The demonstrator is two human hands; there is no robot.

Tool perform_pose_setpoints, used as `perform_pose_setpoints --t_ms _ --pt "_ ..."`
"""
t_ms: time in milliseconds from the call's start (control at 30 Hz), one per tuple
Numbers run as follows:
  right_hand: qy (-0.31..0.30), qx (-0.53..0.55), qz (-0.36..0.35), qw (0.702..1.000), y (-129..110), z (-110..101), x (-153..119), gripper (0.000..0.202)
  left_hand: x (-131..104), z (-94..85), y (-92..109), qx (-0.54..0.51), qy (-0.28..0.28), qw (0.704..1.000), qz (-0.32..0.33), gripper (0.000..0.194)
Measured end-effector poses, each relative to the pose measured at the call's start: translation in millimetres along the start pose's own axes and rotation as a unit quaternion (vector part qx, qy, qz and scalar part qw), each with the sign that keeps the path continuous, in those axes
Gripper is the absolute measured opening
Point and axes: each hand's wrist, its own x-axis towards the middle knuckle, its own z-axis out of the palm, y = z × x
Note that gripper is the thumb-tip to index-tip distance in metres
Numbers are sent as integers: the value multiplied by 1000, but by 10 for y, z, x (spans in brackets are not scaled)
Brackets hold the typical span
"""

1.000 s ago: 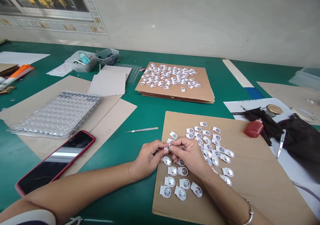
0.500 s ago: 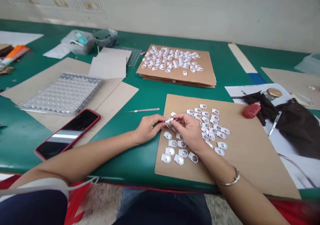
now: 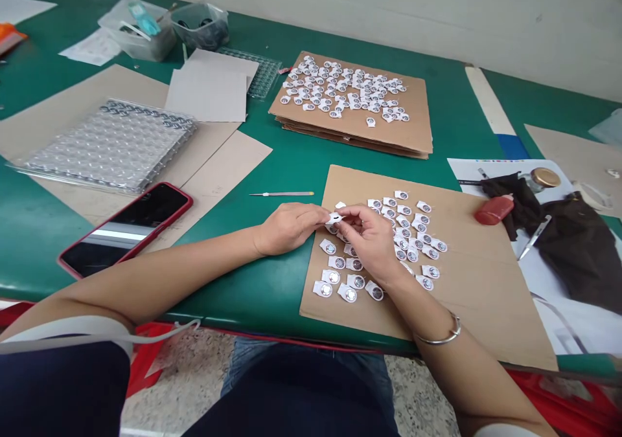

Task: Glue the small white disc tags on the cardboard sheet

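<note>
Green tabletop point(image 3: 214, 281) beneath, both hands point(image 3: 330, 230) meet, fingertips pinching a white tag point(image 3: 334, 219).

No word, number, brand or sign can be read. At ten o'clock, the small paper point(image 3: 92, 47) has faint print, too pale for reading. At nine o'clock, the grey board point(image 3: 221, 181) carries some faint marks, not readable. On the white tags point(image 3: 348, 293), any marking is too small to tell.
</note>
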Motion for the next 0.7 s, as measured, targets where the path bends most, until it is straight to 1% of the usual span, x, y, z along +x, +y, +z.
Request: perform_pose_setpoints --t_ms 100,200,267,500,700 --pt "-3 -19 -6 1000 6 -7 11 24 -14 26 18 -20 -8 999 -28 20" --pt "-17 -25 12 999 22 -10 21 24 -23 32 35 -17 -28 998 -52 19" --pt "-29 -24 28 999 38 -9 26 25 -22 29 43 -16 -26 998 -61 18" --pt "-43 -32 61 997 69 -4 37 31 -15 39 44 -1 1 998 -58 18" --pt "-44 -44 61 996 54 -5 44 29 -21 36 38 2 13 999 -41 21"
